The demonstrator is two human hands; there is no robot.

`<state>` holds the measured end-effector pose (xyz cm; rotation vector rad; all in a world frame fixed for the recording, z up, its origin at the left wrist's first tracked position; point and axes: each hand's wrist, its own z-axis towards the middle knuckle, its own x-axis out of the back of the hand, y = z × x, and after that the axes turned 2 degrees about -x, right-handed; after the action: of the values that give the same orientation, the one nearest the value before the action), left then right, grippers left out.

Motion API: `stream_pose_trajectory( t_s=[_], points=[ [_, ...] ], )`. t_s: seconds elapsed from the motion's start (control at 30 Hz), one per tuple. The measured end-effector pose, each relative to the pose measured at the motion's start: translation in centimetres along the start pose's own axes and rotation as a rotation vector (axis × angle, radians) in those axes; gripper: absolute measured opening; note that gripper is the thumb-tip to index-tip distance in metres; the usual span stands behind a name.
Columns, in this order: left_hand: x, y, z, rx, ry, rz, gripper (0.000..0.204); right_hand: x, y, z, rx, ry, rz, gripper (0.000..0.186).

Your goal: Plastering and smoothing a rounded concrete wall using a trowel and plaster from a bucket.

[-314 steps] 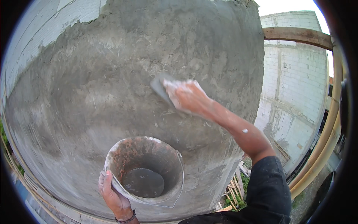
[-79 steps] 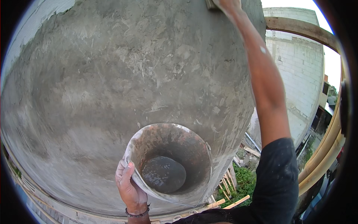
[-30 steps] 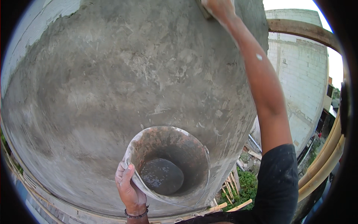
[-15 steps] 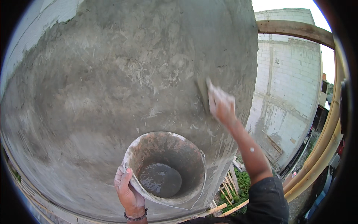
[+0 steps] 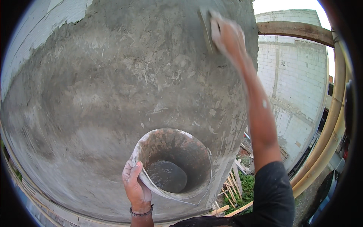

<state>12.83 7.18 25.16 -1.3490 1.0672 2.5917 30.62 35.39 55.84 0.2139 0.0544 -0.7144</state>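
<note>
My left hand (image 5: 137, 182) grips the near-left rim of a bucket (image 5: 198, 160), thumb on the inside edge. Wet grey cement slurry (image 5: 167, 177) lies in the bottom, and a thin wire handle hangs along the bucket's right side. Up high, my right hand (image 5: 228, 36) is closed round the grip of a plastering trowel (image 5: 207, 31); the grip itself is mostly hidden by my fingers. The blade lies edge-on to my view against the grey plastered wall (image 5: 113, 87). Some motion blur covers the hand and tool.
A wooden beam (image 5: 297, 32) juts from the wall's right edge to upright bamboo poles (image 5: 329, 132). Beyond stands a pale block wall (image 5: 298, 79). Far below on the right are green plants (image 5: 247, 185) and loose wood strips (image 5: 232, 187). Bare pale blocks (image 5: 49, 22) show at upper left.
My right hand has swept the trowel upward along the wall, the arm now stretched out further. The bucket and my left hand have shifted slightly right in view.
</note>
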Motion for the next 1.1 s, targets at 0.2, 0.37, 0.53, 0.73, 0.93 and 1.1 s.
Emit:
stream_pose_trajectory(
  t_s=[0.2, 0.37, 0.53, 0.73, 0.93, 1.1],
  points=[
    [0.8, -0.2, 0.0, 0.010, -0.036, -0.017, 0.007, -4.4, 0.4, 11.9, 0.030, -0.183, -0.241, 0.029],
    [2.1, -0.2, 0.7, 0.041, -0.046, -0.022, 0.017, -4.3, 0.4, -1.3, 0.112, -0.156, -0.224, 0.028],
    [2.8, -0.2, 1.1, 0.076, -0.045, -0.030, 0.004, 2.0, -2.5, -21.1, -0.142, -0.586, -0.146, 0.035],
    [4.8, -1.1, -1.0, 0.164, -0.090, 0.040, 0.024, 12.6, -3.6, -28.8, -0.581, -0.789, 0.044, 0.035],
    [6.3, -3.7, -2.7, 0.211, -0.140, 0.085, 0.022, 17.5, -7.3, -29.3, -0.794, -1.375, 0.523, 0.045],
    [8.7, -6.9, -3.7, 0.171, -0.160, 0.264, 0.011, 15.6, -11.1, -32.6, -0.619, -1.679, 0.632, 0.047]
  ],
)
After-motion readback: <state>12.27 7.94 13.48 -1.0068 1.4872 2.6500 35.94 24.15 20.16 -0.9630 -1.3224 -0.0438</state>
